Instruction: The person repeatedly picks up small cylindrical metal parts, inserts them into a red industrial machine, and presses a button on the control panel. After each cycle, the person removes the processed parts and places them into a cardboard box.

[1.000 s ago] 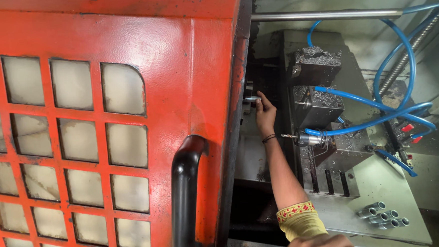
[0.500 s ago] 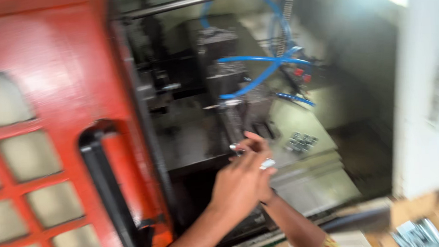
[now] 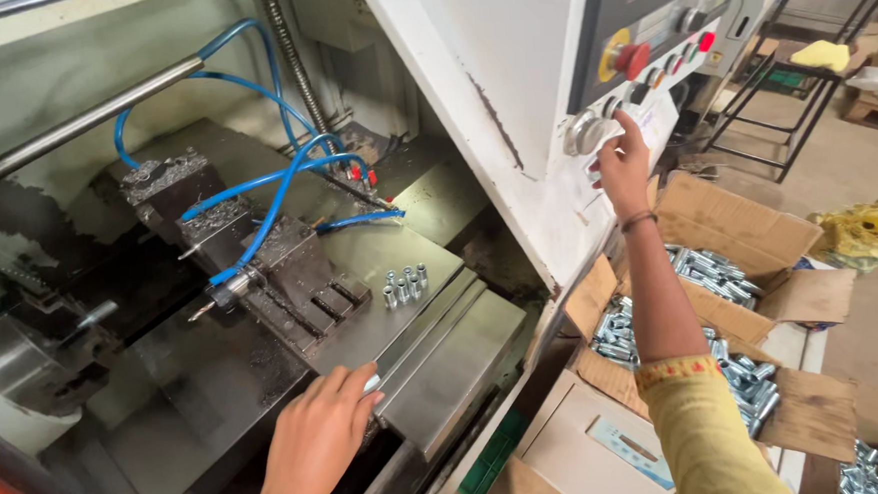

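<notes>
At the far left sits the round grey steel chuck [image 3: 10, 365] of the machine, with a dark metal tool block [image 3: 259, 251] just right of it, fed by looping blue plastic air hoses [image 3: 266, 191]. Below these, the left hand [image 3: 314, 444] rests on the sloping grey steel bed [image 3: 445, 367]; its fingers [image 3: 351, 382] are curled loosely around a small shiny metal piece [image 3: 371, 384] (only its tip shows), so the grip is partly closed. A cluster of small upright silver metal fittings [image 3: 404, 284] stands on the bed just above that hand. Further right, the right hand [image 3: 623, 162] is raised to the white control panel [image 3: 551, 91], fingers bent against a grey round knob [image 3: 581, 132]; whether it truly grips the knob I cannot tell. Below the arm, open brown cardboard boxes [image 3: 729, 232] hold heaps of silver metal parts [image 3: 706, 273].
</notes>
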